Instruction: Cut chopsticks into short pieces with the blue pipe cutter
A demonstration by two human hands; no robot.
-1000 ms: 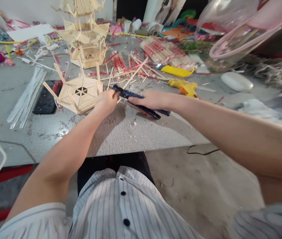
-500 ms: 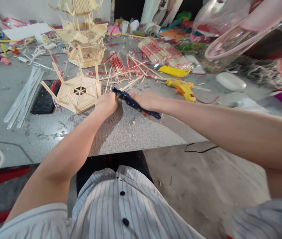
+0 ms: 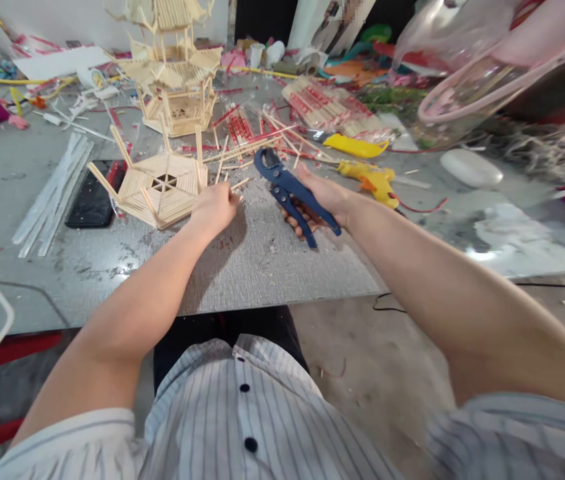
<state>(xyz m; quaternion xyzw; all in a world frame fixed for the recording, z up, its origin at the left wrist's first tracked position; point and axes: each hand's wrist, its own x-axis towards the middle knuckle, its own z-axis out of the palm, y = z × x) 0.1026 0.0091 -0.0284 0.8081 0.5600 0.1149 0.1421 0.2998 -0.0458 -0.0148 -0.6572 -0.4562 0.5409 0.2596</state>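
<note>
My right hand [image 3: 326, 199] is wrapped round the handles of a dark blue pipe cutter [image 3: 296, 190], its handles spread and its curved jaw pointing up and left. Closed in a pinch, my left hand [image 3: 215, 208] has a short thin wooden stick [image 3: 240, 183] poking out by its fingertips; the rest is hidden by the fingers. Just left of that hand lies a hexagonal base of wooden sticks [image 3: 165, 190], with several upright posts round its rim. Behind the base stands a tiered wooden stick pavilion [image 3: 170, 73].
Loose sticks [image 3: 242, 150] and bagged stick bundles [image 3: 330, 110] lie beyond my hands. To the right are a yellow-handled saw [image 3: 355, 145], a yellow glue gun [image 3: 370, 179] and a white oval object [image 3: 470, 167]. Clear glue sticks [image 3: 52, 193] and a black phone [image 3: 90, 200] lie left.
My right hand has drawn the cutter right, away from my left hand, and its handles have spread apart. My left hand stays nearly in place beside the hexagonal base.
</note>
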